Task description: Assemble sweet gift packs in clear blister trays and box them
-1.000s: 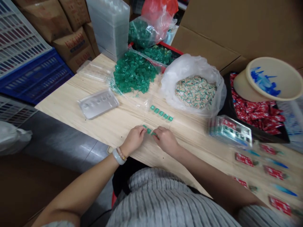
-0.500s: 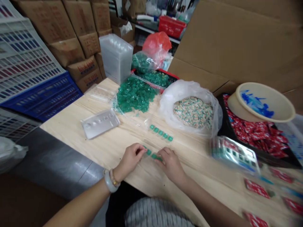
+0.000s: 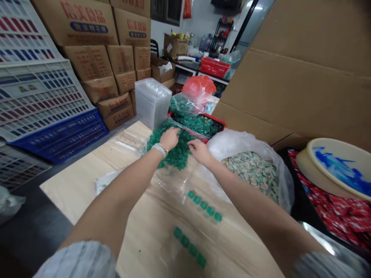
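My left hand (image 3: 170, 138) is over the pile of green pieces (image 3: 176, 152), its fingers bent; whether it holds a piece cannot be made out. At the right edge of that pile is my right hand (image 3: 199, 151), thumb and fingertips pinched together on something too small to name. Nearer me on the wooden table (image 3: 156, 231) lie two slanting rows of green square pieces, a far row (image 3: 203, 205) and a near row (image 3: 189, 247). A clear plastic sheet (image 3: 171, 183) lies just in front of the pile.
Clear stacked trays (image 3: 153, 102) stand behind the pile. A white bag (image 3: 240, 143) of small pieces is at the right, beside a cream basin (image 3: 342, 166) and red packets (image 3: 336, 220). My left forearm partly covers a pale tray (image 3: 101, 183). Crates (image 3: 58, 135) stand at left.
Both hands have left the near row and moved forward to the green pile. The view has tilted up, showing more of the room. The near row is now uncovered.
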`<action>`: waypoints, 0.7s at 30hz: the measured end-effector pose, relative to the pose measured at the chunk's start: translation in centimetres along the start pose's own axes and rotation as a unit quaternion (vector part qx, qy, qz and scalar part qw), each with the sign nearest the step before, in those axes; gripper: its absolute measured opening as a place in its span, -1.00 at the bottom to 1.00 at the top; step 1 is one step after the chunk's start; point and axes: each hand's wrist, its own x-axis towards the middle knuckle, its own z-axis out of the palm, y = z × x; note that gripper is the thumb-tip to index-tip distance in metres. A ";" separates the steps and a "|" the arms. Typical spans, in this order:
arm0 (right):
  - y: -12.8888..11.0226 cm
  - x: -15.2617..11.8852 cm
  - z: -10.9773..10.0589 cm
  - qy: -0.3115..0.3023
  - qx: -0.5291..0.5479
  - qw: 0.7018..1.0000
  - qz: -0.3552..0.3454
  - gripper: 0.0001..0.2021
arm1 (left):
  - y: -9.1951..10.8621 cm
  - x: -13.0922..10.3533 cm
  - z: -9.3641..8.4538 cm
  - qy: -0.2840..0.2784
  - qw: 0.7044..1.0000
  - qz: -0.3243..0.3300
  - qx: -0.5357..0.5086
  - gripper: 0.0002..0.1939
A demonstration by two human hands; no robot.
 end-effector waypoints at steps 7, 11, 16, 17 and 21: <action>1.5 8.2 3.0 -0.003 -0.009 1.000 -0.002 -0.68 | 0.6 -1.0 2.4 -0.063 0.997 0.026 0.048 -0.86; 0.9 9.9 4.1 -0.040 -0.093 0.993 -0.057 -0.73 | -1.0 -2.5 1.0 0.001 1.000 0.024 -0.007 -0.86; 1.1 9.3 4.7 -0.058 -0.087 0.994 -0.024 -0.77 | -2.4 -4.8 -0.6 0.081 0.990 -0.053 -0.103 -0.72; 1.4 8.9 4.5 -0.059 -0.070 0.996 -0.022 -0.75 | -2.4 -5.4 -0.7 0.085 0.985 -0.069 -0.131 -0.69; 2.1 7.6 3.3 -0.064 -0.007 0.998 -0.017 -0.68 | -1.9 -7.0 -0.7 0.065 0.936 -0.158 -0.309 -0.66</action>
